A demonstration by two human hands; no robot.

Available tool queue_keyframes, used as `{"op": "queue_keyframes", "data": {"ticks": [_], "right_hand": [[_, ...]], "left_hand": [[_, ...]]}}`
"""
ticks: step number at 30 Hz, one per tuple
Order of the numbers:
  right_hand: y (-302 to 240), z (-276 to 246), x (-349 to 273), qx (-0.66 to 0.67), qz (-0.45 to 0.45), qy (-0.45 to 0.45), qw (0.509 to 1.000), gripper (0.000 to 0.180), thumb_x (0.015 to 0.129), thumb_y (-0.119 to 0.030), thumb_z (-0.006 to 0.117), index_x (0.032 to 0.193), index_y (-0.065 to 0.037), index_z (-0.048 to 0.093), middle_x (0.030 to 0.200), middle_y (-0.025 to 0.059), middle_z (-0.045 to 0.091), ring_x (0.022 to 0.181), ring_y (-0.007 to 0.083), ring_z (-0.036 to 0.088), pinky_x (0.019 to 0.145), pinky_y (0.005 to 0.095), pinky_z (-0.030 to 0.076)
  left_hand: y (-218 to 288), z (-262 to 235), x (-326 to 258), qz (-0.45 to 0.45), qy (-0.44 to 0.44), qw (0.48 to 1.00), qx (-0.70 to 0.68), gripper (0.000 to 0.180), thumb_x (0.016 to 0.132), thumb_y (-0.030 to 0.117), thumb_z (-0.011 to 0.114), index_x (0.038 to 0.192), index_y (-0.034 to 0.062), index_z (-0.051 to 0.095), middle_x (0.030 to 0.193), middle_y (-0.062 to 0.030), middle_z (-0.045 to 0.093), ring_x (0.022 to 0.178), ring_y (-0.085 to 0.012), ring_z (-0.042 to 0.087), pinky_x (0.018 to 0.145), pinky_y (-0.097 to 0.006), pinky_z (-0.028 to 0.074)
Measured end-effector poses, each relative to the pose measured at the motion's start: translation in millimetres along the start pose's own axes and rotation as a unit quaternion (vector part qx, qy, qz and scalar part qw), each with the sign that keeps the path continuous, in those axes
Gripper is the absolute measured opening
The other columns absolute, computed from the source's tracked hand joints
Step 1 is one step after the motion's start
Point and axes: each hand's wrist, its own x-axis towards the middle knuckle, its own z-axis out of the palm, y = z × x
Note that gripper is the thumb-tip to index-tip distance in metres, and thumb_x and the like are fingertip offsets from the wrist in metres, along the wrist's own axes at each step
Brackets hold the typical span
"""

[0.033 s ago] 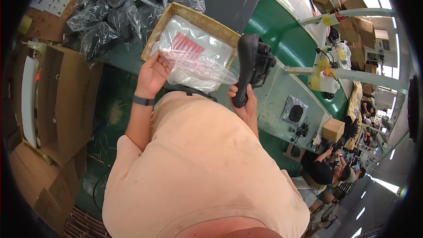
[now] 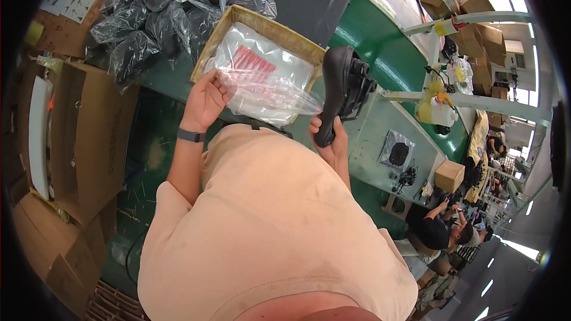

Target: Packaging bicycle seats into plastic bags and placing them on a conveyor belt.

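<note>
My right hand [image 2: 334, 142] is closed round the narrow end of a black bicycle saddle [image 2: 337, 83], held upright with its bracketed underside to the right. A clear plastic bag [image 2: 282, 96] stretches between my hands. My left hand [image 2: 209, 100] pinches one end of it, and its other end reaches the fingers of my right hand. Below the bag is a yellowish cardboard tray [image 2: 279, 27] with a stack of flat clear bags [image 2: 291, 61] in it, red print showing on top.
Several plastic-wrapped black items [image 2: 160, 21] are heaped at the back left. Tall cardboard boxes [image 2: 98, 131] stand at my left. On the bench to the right lie a bagged black part [image 2: 397, 153] and a small carton [image 2: 449, 175]. A person in black [image 2: 431, 229] works farther right.
The saddle has shifted slightly right. My left hand has drifted a little left, with the bag still stretched between the hands.
</note>
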Motion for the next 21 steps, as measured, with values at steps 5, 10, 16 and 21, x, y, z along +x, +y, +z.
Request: {"op": "queue_keyframes", "data": {"ticks": [5,10,16,21], "right_hand": [[-12,25,-15,-0.422,-0.014,-0.046,0.906,0.072,0.081,-0.013,0.091,0.142,0.001,0.056,0.123,0.0151,0.069,0.104,0.0284,0.069,0.088,0.0414,0.058],[32,32,3,-0.782,-0.135,0.105,0.6,0.12,0.069,-0.002,0.095,0.169,-0.006,0.027,0.122,0.0171,0.069,0.115,0.0339,0.069,0.101,0.0432,0.055],[10,-22,2,-0.172,0.114,0.152,0.967,0.084,0.091,-0.008,0.081,0.163,-0.005,0.039,0.132,0.0117,0.067,0.115,0.0282,0.068,0.103,0.0391,0.056],[35,59,9,-0.477,-0.156,0.115,0.857,0.06,0.099,-0.009,0.074,0.155,-0.001,0.054,0.151,0.0149,0.06,0.131,0.0263,0.063,0.113,0.037,0.05]], "left_hand": [[-8,30,19,-0.016,0.022,0.911,0.412,0.024,0.106,0.026,0.072,0.102,0.0033,0.078,0.079,0.0036,0.068,0.074,-0.0076,0.063,0.074,-0.027,0.055],[-57,116,8,0.259,-0.172,0.84,0.445,0.023,0.102,0.021,0.076,0.106,-0.0019,0.08,0.093,-0.0037,0.078,0.086,-0.0106,0.069,0.078,-0.03,0.056],[-57,102,-19,-0.051,-0.375,0.793,0.477,0.023,0.105,0.02,0.072,0.099,0.0001,0.081,0.091,-0.0039,0.076,0.088,-0.0092,0.068,0.082,-0.029,0.055],[-83,60,0,-0.003,-0.149,0.902,0.405,0.062,0.099,0.045,0.081,0.138,0.0003,0.064,0.103,-0.0054,0.071,0.101,-0.0147,0.066,0.088,-0.032,0.056]]}}
